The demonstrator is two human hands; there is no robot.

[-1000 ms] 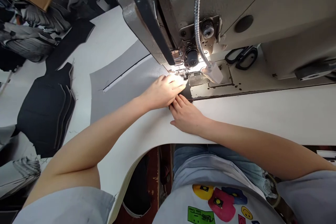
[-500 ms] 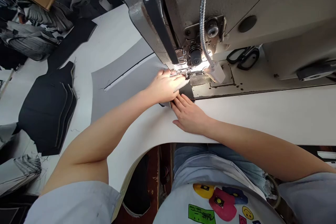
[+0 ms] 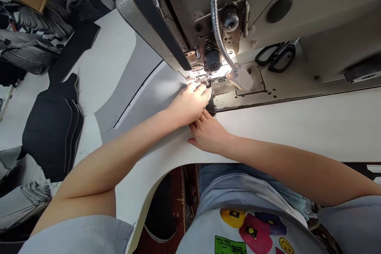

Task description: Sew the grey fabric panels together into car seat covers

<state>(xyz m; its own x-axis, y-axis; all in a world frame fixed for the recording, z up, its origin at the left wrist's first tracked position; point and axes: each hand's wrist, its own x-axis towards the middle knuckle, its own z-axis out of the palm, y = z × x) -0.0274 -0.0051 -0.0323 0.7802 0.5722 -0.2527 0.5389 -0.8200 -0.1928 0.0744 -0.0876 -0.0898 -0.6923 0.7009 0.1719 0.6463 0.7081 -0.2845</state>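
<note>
Beside the lit presser foot [image 3: 205, 81] of a sewing machine [image 3: 166, 39], my left hand [image 3: 190, 103] presses down on a grey fabric piece [image 3: 160, 87], its fingers bent and close together on the cloth. The piece has a dark slit with a pale strip along it and spreads left over the table. My right hand [image 3: 210, 133] rests just below, fingers extended and thumb apart, its fingertips partly hidden under my left hand. A dark fabric edge [image 3: 211, 107] with a reddish stitch line shows near the fingers of both hands.
Black-handled scissors [image 3: 276, 55] lie on the machine bed at right. A lamp on a flexible neck [image 3: 240, 76] hangs beside the needle area. Dark cut pieces [image 3: 49, 131] are stacked at left, with grey bundles [image 3: 29, 49] behind. The white table [image 3: 282, 127] curves inward near my body.
The grey fabric has turned and bunched up, its slit end shifting down. My left hand's fingers are more bent; my right hand has moved slightly left, under it. The view has shifted a little.
</note>
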